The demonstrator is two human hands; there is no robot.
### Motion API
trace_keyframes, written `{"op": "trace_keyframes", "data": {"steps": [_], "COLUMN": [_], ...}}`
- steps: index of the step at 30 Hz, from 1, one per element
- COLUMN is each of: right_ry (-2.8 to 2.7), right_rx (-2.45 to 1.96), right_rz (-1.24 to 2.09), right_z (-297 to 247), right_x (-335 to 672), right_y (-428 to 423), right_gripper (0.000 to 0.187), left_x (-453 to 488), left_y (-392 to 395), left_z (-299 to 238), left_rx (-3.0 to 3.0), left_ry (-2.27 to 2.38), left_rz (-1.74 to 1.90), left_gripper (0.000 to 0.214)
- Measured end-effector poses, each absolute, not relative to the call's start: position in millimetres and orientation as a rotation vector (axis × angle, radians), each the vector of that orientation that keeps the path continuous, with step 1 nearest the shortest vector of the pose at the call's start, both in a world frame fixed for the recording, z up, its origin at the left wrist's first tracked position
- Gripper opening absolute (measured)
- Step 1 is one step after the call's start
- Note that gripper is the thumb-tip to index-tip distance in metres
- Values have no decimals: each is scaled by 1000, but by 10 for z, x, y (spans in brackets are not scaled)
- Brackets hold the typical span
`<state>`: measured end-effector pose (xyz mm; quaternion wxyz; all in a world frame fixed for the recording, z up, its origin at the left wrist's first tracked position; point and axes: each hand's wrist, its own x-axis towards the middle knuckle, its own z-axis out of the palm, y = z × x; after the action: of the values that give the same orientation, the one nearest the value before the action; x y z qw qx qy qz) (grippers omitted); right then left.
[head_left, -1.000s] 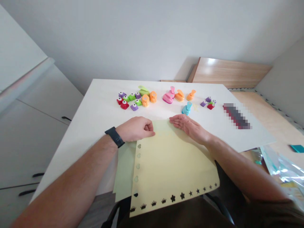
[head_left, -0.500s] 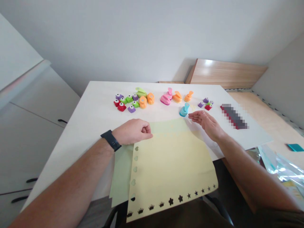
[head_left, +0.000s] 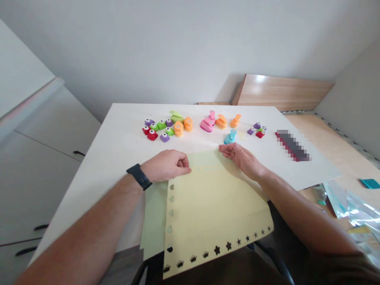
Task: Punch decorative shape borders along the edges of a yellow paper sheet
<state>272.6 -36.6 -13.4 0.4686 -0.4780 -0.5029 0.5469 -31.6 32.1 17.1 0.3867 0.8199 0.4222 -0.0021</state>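
Note:
A pale yellow paper sheet (head_left: 213, 209) lies on the white table (head_left: 118, 146), hanging over the near edge. Heart cut-outs run down its left side; crowns, flowers and stars line its bottom edge. A light green sheet (head_left: 152, 221) lies under it at the left. My left hand (head_left: 166, 165), with a dark wristband, is curled and pinches the yellow sheet's top left corner. My right hand (head_left: 242, 158) lies flat with fingers stretched out on the sheet's top right part, just in front of a blue craft punch (head_left: 230, 137).
Several small craft punches in red, green, purple and orange (head_left: 166, 127) sit at the table's back left; pink and orange ones (head_left: 218, 120) in the middle; tiny ones (head_left: 258, 130) to the right. A blurred dark strip (head_left: 292, 145) lies right. Clear plastic bags (head_left: 350, 206) rest on a wooden surface.
My right hand lifted off the paper toward the blue punch, then came back down flat on the sheet's top right. The left hand kept its pinch.

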Motion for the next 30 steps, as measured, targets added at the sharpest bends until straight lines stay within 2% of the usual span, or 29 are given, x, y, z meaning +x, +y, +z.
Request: {"op": "trace_keyframes", "data": {"steps": [6, 15, 21, 30], "right_ry": [-1155, -1195, -1195, -1154], "right_rx": [-1312, -1374, -1432, -1419], "right_rz": [1130, 1018, 1164, 929], "right_z": [-159, -28, 8, -127], "right_x": [3128, 3277, 3430, 3561], "right_y": [-298, -333, -339, 24], "right_gripper": [50, 59, 71, 61], "left_x": [-317, -319, -312, -320], "left_y": [322, 318, 311, 327], "left_z": [174, 192, 199, 180], "left_rx": [2096, 2086, 2091, 2092], "left_ry": [1073, 1076, 1083, 1069], "left_rz": [-10, -16, -15, -9], "left_gripper": [28, 30, 29, 29]}}
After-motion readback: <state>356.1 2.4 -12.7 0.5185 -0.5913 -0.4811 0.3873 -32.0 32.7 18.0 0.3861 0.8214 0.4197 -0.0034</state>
